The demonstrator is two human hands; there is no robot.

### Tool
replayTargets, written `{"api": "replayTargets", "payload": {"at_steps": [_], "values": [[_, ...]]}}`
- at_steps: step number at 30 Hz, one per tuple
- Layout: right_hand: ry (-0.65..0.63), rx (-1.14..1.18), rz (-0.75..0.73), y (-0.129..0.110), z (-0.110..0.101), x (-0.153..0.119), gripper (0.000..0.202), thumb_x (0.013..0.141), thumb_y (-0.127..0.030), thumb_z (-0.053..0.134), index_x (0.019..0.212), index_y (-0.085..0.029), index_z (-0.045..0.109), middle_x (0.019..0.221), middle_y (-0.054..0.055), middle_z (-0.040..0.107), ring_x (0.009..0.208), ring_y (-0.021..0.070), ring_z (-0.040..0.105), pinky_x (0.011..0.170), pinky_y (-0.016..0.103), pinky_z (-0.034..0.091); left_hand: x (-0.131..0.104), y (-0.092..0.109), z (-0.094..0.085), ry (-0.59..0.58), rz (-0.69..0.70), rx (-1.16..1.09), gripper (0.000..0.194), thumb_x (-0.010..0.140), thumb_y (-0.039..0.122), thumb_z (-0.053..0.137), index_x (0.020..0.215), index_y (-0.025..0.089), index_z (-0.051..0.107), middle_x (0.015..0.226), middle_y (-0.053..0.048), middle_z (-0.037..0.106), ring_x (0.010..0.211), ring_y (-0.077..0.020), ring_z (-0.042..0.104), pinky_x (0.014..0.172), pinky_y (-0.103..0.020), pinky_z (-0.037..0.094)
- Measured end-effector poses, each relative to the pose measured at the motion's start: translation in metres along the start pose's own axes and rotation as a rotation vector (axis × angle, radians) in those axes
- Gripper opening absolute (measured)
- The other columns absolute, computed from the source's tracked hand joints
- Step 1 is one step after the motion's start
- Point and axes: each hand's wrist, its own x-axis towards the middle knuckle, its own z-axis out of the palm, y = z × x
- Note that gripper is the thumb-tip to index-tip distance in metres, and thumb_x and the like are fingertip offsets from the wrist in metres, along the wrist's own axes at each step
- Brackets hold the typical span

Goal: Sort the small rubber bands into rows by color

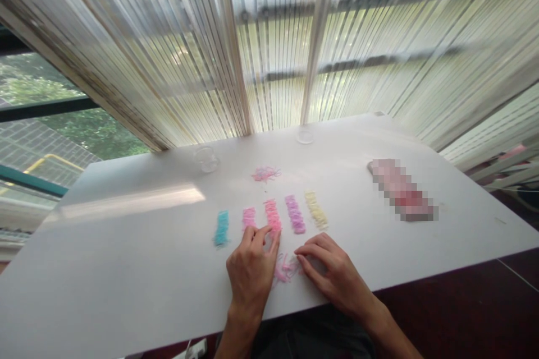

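Five short rows of small thin strands lie on the white table: a blue row (221, 228), a light pink row (249, 217), a coral-pink row (272, 214), a purple row (295, 215) and a yellow row (315, 210). My left hand (251, 262) is at the near end of the coral-pink row, thumb and index finger almost together there; anything between them is hidden. Beside a loose pile of mixed pink and pale strands (285, 268), my right hand (330, 266) pinches thumb and forefinger together. What it holds is too small to make out.
Farther back sits another loose pink pile (266, 173). Near the table's (126, 269) far edge are a clear round container (206, 159) and a clear round lid (305, 137). A blurred-out phone-shaped object (402, 189) lies at the right. Sheer curtains (278, 45) hang behind.
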Motion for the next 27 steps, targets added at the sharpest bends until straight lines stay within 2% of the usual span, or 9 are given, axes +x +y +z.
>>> {"api": "replayTargets", "payload": {"at_steps": [8,14,22,27], "values": [[-0.012,0.015,0.01,0.002,-0.001,-0.001,0.015,0.099,-0.014,0.058,0.102,-0.023,0.07,0.092,0.005,0.068,0.089,0.0214,0.066,0.08,0.036,0.058,0.0,0.001,0.003,0.006,-0.029,-0.044,0.012,0.091,0.026,0.072,0.099,0.027,0.08,0.079,0.001,0.069,0.062,-0.0144,0.063,0.054,-0.023,0.036],[-0.007,0.008,-0.001,0.003,-0.001,-0.002,0.014,0.099,-0.014,0.059,0.103,-0.023,0.07,0.093,0.005,0.069,0.089,0.0215,0.066,0.08,0.036,0.057,0.003,-0.01,-0.008,0.043,0.068,-0.143,0.021,0.099,0.028,0.06,0.1,0.024,0.08,0.075,0.001,0.067,0.057,-0.0119,0.059,0.056,-0.023,0.04],[-0.001,0.0,0.006,0.002,-0.001,-0.001,0.015,0.099,-0.016,0.058,0.102,-0.023,0.071,0.093,0.006,0.069,0.089,0.0218,0.066,0.08,0.036,0.059,0.008,-0.02,-0.011,-0.105,0.09,-0.107,0.018,0.096,0.025,0.064,0.104,0.026,0.08,0.079,0.001,0.069,0.063,-0.0126,0.064,0.058,-0.022,0.043],[0.007,-0.011,0.003,0.001,-0.002,0.0,0.015,0.099,-0.017,0.058,0.101,-0.024,0.071,0.092,0.006,0.07,0.088,0.0221,0.067,0.08,0.037,0.06,0.006,-0.019,-0.011,-0.096,0.101,-0.111,0.021,0.097,0.026,0.061,0.107,0.025,0.079,0.076,0.001,0.067,0.06,-0.0119,0.061,0.058,-0.022,0.044]]}}
